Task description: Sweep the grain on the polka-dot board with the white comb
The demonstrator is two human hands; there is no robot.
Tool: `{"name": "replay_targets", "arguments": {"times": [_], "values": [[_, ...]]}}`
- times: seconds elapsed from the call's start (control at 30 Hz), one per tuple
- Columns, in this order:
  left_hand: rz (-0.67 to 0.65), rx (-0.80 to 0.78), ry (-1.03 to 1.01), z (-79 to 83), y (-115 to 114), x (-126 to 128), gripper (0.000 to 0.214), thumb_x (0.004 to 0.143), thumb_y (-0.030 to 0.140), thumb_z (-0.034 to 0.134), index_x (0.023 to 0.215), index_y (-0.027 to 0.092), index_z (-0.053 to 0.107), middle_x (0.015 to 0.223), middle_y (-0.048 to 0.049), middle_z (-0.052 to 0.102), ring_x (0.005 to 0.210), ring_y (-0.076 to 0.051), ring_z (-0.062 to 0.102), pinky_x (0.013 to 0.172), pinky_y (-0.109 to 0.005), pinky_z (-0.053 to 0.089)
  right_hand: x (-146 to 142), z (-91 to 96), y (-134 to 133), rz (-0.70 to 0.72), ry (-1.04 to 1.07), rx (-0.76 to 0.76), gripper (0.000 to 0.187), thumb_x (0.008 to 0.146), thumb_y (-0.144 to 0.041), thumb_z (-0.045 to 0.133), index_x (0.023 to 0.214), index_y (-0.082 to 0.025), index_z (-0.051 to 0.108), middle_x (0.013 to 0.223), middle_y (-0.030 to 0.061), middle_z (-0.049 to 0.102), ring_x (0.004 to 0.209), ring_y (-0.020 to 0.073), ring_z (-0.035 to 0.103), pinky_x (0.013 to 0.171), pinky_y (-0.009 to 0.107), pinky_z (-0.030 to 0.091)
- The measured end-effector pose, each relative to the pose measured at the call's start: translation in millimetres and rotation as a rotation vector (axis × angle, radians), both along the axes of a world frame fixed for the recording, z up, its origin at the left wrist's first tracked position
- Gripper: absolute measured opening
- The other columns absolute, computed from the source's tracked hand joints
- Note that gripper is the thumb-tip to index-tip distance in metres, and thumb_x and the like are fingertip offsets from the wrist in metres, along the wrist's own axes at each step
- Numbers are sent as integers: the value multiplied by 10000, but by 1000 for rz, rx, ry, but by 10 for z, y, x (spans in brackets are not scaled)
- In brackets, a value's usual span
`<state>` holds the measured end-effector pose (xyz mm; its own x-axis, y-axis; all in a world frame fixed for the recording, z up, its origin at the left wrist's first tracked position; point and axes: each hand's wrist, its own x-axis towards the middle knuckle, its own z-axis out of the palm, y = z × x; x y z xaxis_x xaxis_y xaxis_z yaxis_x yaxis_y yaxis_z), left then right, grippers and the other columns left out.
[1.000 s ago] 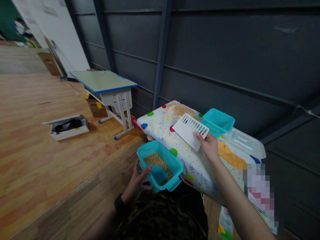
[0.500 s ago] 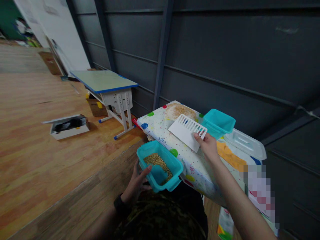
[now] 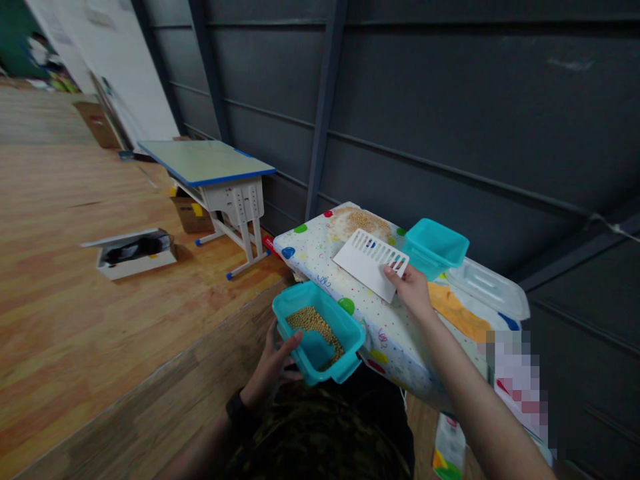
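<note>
The counter (image 3: 320, 257), covered in a dotted cloth, carries an empty teal tub (image 3: 435, 245), a clear lid (image 3: 487, 287) and a loose bean pile (image 3: 363, 222). A second teal bin (image 3: 313, 350), partly filled with beans, sits at the near counter edge, gripped by the left hand (image 3: 273, 367). The right hand (image 3: 415, 293) pinches a white slotted scraper (image 3: 367, 263), just short of the pile.
</note>
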<state>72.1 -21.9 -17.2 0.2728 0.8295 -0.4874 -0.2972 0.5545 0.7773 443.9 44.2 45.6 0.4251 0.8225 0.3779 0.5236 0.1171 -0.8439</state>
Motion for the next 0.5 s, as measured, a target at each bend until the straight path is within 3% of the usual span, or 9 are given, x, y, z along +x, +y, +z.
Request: {"name": "replay_targets", "arguments": {"times": [0.17, 0.3, 0.5], "values": [[1, -13, 6, -10, 9, -12, 1366, 848, 631, 1051, 1882, 380, 195, 1616, -236, 757, 975, -361, 921, 576, -355, 721, 26, -30, 8, -66, 64, 9, 643, 773, -853, 893, 942, -233, 864, 955, 122, 894, 899, 363, 778, 858, 525, 638], [2, -3, -10, -27, 7, -12, 1365, 869, 631, 1037, 1895, 431, 159, 1599, -210, 772, 980, -348, 923, 585, -348, 722, 120, -9, -14, -113, 94, 53, 626, 764, -820, 918, 962, -229, 860, 967, 119, 889, 946, 371, 782, 870, 528, 640], [-1, -10, -18, -55, 17, 6, 1358, 876, 614, 1039, 1891, 448, 152, 1617, -213, 757, 958, -330, 921, 587, -350, 728, -37, -14, -24, -30, 111, 24, 617, 785, -826, 899, 974, -240, 860, 962, 107, 885, 930, 352, 773, 857, 496, 634]]}}
